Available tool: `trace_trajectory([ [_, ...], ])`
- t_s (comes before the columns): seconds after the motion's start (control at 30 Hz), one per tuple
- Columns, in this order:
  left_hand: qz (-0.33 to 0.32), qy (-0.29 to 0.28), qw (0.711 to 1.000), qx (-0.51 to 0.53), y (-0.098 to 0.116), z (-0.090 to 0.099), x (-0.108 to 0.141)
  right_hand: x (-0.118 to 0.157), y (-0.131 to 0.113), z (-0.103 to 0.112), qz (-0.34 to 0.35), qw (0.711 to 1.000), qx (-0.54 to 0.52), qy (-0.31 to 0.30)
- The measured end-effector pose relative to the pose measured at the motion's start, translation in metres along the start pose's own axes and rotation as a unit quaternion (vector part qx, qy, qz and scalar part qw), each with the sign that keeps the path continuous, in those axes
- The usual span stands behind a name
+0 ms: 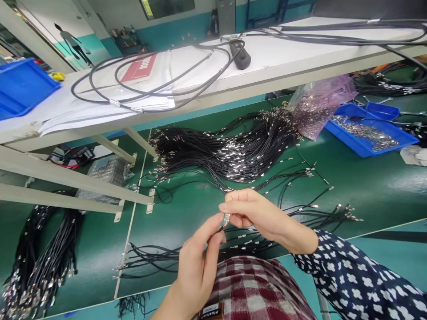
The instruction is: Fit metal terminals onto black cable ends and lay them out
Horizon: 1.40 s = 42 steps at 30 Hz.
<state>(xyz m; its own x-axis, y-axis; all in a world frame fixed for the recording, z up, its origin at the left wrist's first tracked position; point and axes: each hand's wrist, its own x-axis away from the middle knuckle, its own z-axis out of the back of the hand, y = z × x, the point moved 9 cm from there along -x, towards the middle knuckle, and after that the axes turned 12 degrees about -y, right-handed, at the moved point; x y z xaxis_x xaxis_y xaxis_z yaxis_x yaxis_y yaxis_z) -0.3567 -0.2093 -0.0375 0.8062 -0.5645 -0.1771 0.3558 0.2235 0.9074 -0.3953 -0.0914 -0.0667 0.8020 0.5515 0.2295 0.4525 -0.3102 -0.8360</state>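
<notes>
At lower centre, we see left hand (199,255) and right hand (256,210) pinching one cable end (226,219), a handling step next needing, we judge, steadiness.

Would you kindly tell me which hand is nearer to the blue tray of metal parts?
Right. In the picture, the right hand is below-left of the blue tray; the left hand is farther left.

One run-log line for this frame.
left hand: pinching black cable | right hand: holding its connector | green bench: large black cable bundle, blue bin of small metal parts, pink plastic bag
</notes>
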Motion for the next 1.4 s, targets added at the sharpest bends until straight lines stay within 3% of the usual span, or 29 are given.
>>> trace_trajectory([
  [0.13, -0.043, -0.043, 0.991, -0.121, 0.009, -0.004, -0.004, -0.003, 0.007, -0.001, -0.004, 1.000, 0.002, 0.017],
  [0.23, -0.022, -0.045, 0.987, -0.155, -0.002, -0.001, -0.002, -0.009, 0.027, 0.013, -0.016, 0.999, 0.039, 0.028],
  [0.3, 0.025, -0.009, 0.989, -0.146, -0.017, 0.009, 0.003, -0.008, 0.048, 0.047, -0.045, 0.990, 0.104, 0.083],
  [0.37, 0.093, 0.060, 0.988, -0.110, -0.035, 0.026, 0.013, 0.007, 0.065, 0.104, -0.071, 0.965, 0.164, 0.193],
  [0.43, 0.152, 0.115, 0.980, -0.061, -0.047, 0.041, 0.021, 0.037, 0.075, 0.164, -0.082, 0.925, 0.194, 0.316],
  [0.5, 0.188, 0.132, 0.973, -0.017, -0.050, 0.048, 0.021, 0.072, 0.084, 0.211, -0.096, 0.883, 0.208, 0.409],
  [0.57, 0.205, 0.148, 0.967, 0.021, -0.047, 0.054, 0.017, 0.098, 0.094, 0.241, -0.112, 0.857, 0.208, 0.459],
  [0.63, 0.210, 0.175, 0.960, 0.063, -0.044, 0.059, 0.011, 0.107, 0.104, 0.251, -0.118, 0.851, 0.202, 0.470],
  [0.73, 0.222, 0.207, 0.940, 0.154, -0.053, 0.063, 0.003, 0.092, 0.108, 0.239, -0.090, 0.874, 0.191, 0.438],
  [0.8, 0.260, 0.198, 0.918, 0.225, -0.068, 0.058, 0.000, 0.071, 0.102, 0.212, -0.047, 0.900, 0.183, 0.393],
  [0.9, 0.296, 0.129, 0.898, 0.298, -0.080, 0.041, -0.013, 0.039, 0.088, 0.146, 0.020, 0.943, 0.174, 0.284],
  [1.0, 0.259, 0.043, 0.918, 0.299, -0.067, 0.022, -0.038, 0.018, 0.081, 0.064, 0.048, 0.976, 0.172, 0.127],
  [1.1, 0.236, -0.006, 0.926, 0.296, -0.055, 0.007, -0.060, 0.013, 0.084, 0.002, 0.028, 0.963, 0.269, 0.009],
  [1.23, 0.210, 0.015, 0.917, 0.340, -0.041, 0.013, -0.075, 0.012, 0.100, -0.020, -0.036, 0.906, 0.421, -0.013],
  [1.4, 0.156, 0.032, 0.924, 0.348, -0.009, 0.030, -0.077, 0.008, 0.139, -0.020, -0.147, 0.888, 0.432, -0.056],
])
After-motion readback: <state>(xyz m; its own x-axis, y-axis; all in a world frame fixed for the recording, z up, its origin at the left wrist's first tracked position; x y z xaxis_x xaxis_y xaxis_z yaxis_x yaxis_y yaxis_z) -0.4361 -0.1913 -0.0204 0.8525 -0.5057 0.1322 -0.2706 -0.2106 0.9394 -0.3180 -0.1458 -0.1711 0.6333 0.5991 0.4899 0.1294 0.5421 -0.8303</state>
